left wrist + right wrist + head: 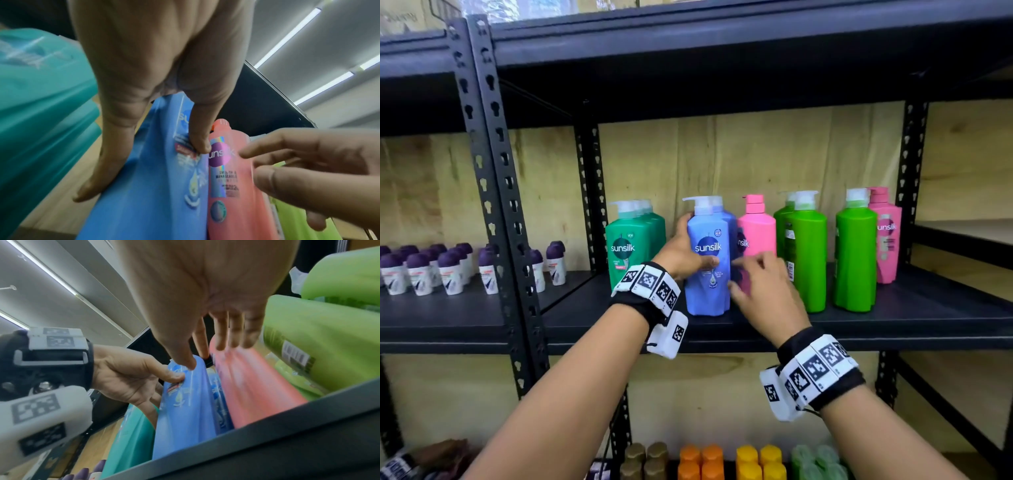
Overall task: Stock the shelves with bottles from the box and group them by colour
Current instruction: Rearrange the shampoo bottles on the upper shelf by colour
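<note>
Two hands up at the black shelf [893, 318] in the head view. Your left hand [681, 253] grasps the front blue bottle [709, 270], fingers behind its left shoulder, thumb across the label. That bottle stands upright on the shelf, a second blue one right behind it, dark green bottles [630, 246] just to its left. Your right hand [763, 291] is released, fingers spread loosely in front of the pink bottle [756, 229] (contact not clear from here). Light green bottles [808, 257] and another pink one [887, 236] stand further right.

Left wrist view: thumb [199, 138] presses the blue bottle's [144, 203] label, fingers lie along its far side. Pink bottle [230, 186] sits touching it on the right. Your right hand [320, 170] hovers near the pink label, loosely curled, holding nothing.

Right wrist view: your right thumb [185, 360] touches the blue bottle's [180, 418] upper edge; the other fingers [234, 334] hang over the pink bottle [252, 394]. Left hand [127, 378] wraps the blue one.
</note>
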